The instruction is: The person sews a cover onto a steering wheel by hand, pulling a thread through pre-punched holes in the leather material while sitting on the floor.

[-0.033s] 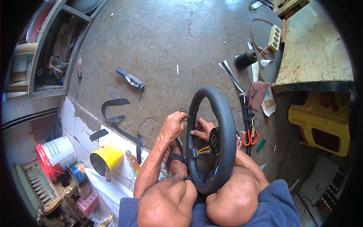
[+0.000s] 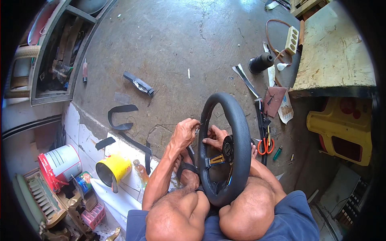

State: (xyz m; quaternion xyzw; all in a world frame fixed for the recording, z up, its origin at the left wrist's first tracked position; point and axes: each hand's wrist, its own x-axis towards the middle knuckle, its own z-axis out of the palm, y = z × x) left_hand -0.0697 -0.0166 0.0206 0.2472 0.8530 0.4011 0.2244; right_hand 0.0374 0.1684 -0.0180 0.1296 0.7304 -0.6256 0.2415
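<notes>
Showing no visible change from the picture just before it, this downward view holds a black steering wheel (image 2: 240,130) upright at lower centre, standing between the seated person's knees (image 2: 250,201). Both hands match their earlier places at the wheel's left side, which suggests a pause or a very fine movement in the middle of careful work on the rim, with no visible gain.

The left hand (image 2: 186,131), just left of the rim, has its fingers curled and bunched toward the edge; whether they pinch a tool or a strand cannot be told, as the tips are too small to read. The right hand (image 2: 217,137) appears through the wheel's opening, thumb apart from the fingers and pointing at the rim's inner edge; whether it grips there is unclear.

Hidden from view are the right wrist, behind the right side of the rim, and most of the wheel's far face. The round hub (image 2: 228,148) is seen at a slant, beside a gold spoke (image 2: 217,160). Orange-handled scissors (image 2: 265,147) lie right of the wheel, their blades hard to separate from dark scraps. At far right, a yellow object (image 2: 341,132) sinks into shadow, and the lens's black border cuts off the corners.
</notes>
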